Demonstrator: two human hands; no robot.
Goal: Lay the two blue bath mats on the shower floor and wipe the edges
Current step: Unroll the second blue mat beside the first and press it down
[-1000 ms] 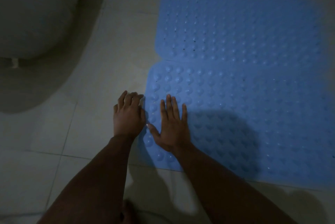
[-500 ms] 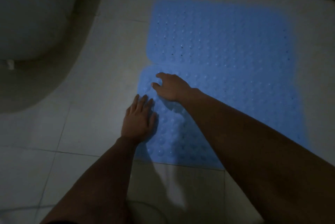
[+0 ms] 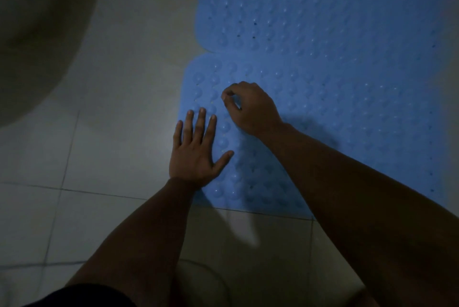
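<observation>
Two blue bath mats with raised bumps lie side by side on the tiled floor. The far mat (image 3: 323, 3) fills the upper right, and the near mat (image 3: 335, 132) meets it along a seam. My left hand (image 3: 196, 152) presses flat on the near mat's left edge, fingers straight and spread, with the palm half on the tile. My right hand (image 3: 250, 108) rests on the near mat close to its upper left corner. Its fingers are curled, and thumb and forefinger come together at the mat's surface. I cannot tell whether they pinch a bump.
A pale rounded toilet base (image 3: 37, 21) fills the upper left, dim and in shadow. Light floor tiles (image 3: 111, 108) with grout lines lie left of the mats and below them. My dark shorts (image 3: 82, 296) show at the bottom edge.
My right hand came off the mat's left edge, went up toward the seam and curled its fingers. My left hand opened flat on that edge. The view has moved closer.
</observation>
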